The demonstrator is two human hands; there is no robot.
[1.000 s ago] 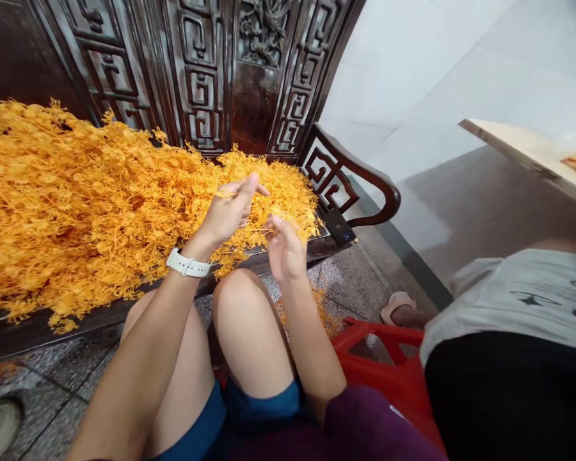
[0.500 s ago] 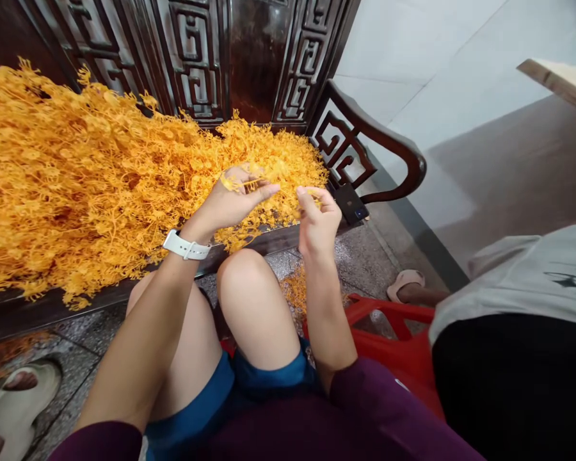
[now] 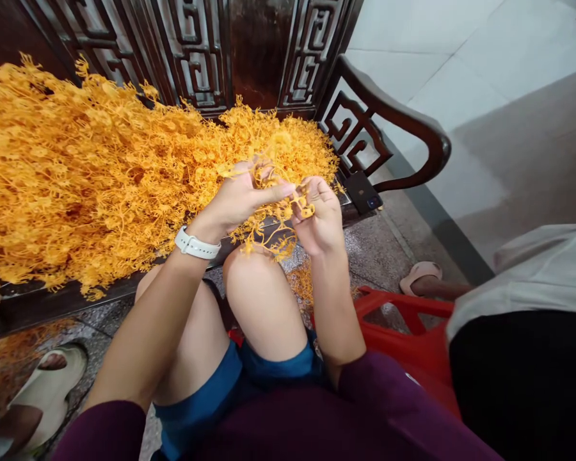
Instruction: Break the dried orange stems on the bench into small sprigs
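My left hand (image 3: 242, 198), with a white watch strap (image 3: 198, 246) at its wrist, is closed around thin orange plastic-looking sprigs (image 3: 274, 242). Its thumb points right, towards the other hand. My right hand (image 3: 322, 218) has its fingers curled and pinches a small curled orange end of a sprig (image 3: 304, 208). The fingertips of both hands almost meet. Loose strands dangle under them, above my knee. Behind the hands a big heap of the same orange sprigs (image 3: 100, 173) covers the bench seat.
The dark carved wooden bench (image 3: 259, 57) has a curved armrest (image 3: 403, 121) at right. A black phone (image 3: 363, 192) lies at the seat's end. A person in a grey top (image 3: 532, 275) is at right, near a red plastic stool (image 3: 403, 339). Orange scraps (image 3: 300, 285) litter the floor.
My hands have drawn closer together, and the right palm has turned to show more. Strands now dangle beneath the hands. The view has shifted slightly.
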